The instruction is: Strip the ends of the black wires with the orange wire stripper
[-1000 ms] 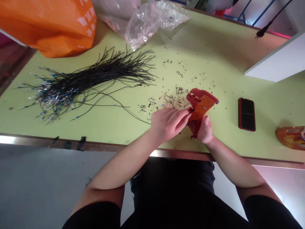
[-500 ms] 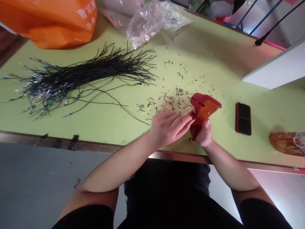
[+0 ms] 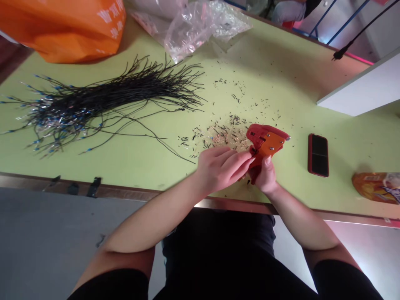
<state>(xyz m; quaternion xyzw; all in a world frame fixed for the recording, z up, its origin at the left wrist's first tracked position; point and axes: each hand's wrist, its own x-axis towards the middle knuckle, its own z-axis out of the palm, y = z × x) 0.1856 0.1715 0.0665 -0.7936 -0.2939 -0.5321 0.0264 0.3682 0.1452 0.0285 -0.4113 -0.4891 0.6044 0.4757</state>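
Note:
My right hand (image 3: 266, 177) is wrapped round the handles of a red and orange wire stripper (image 3: 271, 141), its thumb lying against the orange side. The tool's head points up and left above the table. My left hand (image 3: 220, 168) is closed, fingertips pinched together right at the stripper's jaws. Whatever lies in that pinch is hidden by the fingers. Beyond both hands spreads a scatter of short black and coppery wire scraps (image 3: 229, 133). To the left lies a big bundle of black wires (image 3: 125, 91), with blue and shiny ends at its left side.
An orange bag (image 3: 78, 31) and crumpled clear plastic bags (image 3: 190, 29) sit along the far side. On the right are a phone (image 3: 318, 155), an orange package (image 3: 376, 187) and a white panel (image 3: 359, 89). A black plug (image 3: 340, 53) hangs beyond the table; part of another person shows there.
The wire stripper's head has tipped slightly down and left in my right hand. My left hand keeps its pinch at the jaws. The view has shifted a little.

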